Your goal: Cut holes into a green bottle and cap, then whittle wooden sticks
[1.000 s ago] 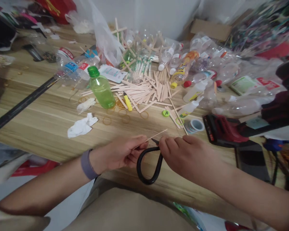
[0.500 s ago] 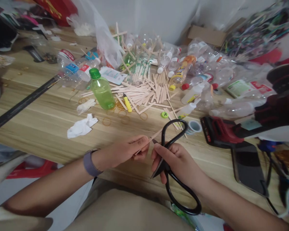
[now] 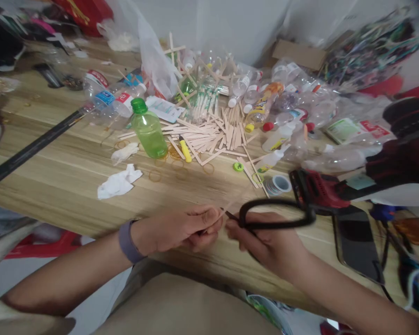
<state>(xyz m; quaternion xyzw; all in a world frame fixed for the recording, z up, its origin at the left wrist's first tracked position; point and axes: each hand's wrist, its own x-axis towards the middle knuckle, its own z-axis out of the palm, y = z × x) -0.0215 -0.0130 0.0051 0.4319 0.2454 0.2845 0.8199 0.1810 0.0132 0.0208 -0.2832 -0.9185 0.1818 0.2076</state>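
Observation:
Low over the table's front edge, my left hand (image 3: 195, 225) pinches a thin wooden stick (image 3: 233, 204) that points up to the right. Beside it, my right hand (image 3: 265, 239) is closed around black-handled scissors (image 3: 275, 215), gripping them near the blades. One scissor tip meets the stick close to my left fingertips; whether it cuts into the wood I cannot tell. One large handle loop lies over the back of my right hand, and the other loop is hidden. Ahead of my hands lies a heap of flat wooden sticks (image 3: 206, 137).
A green bottle (image 3: 149, 132) stands left of the heap, near a yellow glue-like tube or cutter (image 3: 185, 150) and crumpled tissue (image 3: 120, 182). To the right are a wire spool (image 3: 279, 184), a red-black power tool (image 3: 321, 188) and a phone (image 3: 359, 242). Plastic bottles (image 3: 321, 109) crowd the back.
My right hand has turned the scissors, so the handle loop that stood upright now points right. My left hand still holds the stick in nearly the same place.

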